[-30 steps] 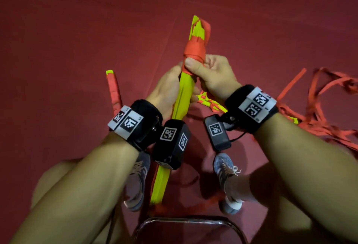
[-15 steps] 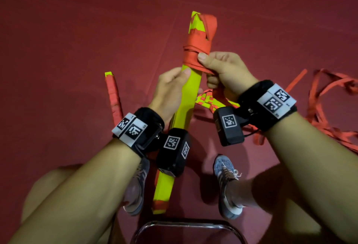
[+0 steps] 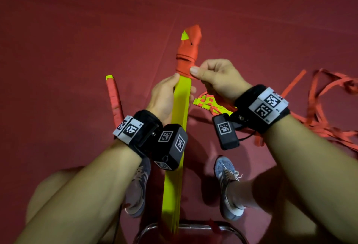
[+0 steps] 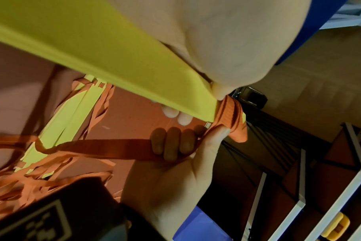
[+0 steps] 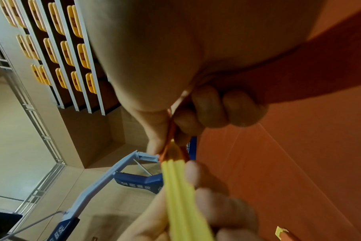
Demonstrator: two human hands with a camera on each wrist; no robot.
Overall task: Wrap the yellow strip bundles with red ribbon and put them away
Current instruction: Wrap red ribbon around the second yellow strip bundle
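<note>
Red floor point(image 3: 77, 30), left hand point(image 3: 164, 96) gripping yellow bundle point(image 3: 179, 108), right hand point(image 3: 219, 77) pinching red ribbon point(image 3: 187, 57), shelving point(image 5: 58, 48) behind

The head camera looks steeply down from above onto both forearms point(image 3: 93, 185) and the dark red floor point(image 3: 77, 30). Each wrist camera sits very close, facing outward along the fingers point(image 5: 208, 106), with white-railed shelving point(image 5: 72, 57) behind. All three share the long yellow strip bundle point(image 3: 179, 112) where its wound red ribbon point(image 3: 187, 57) begins.
</note>
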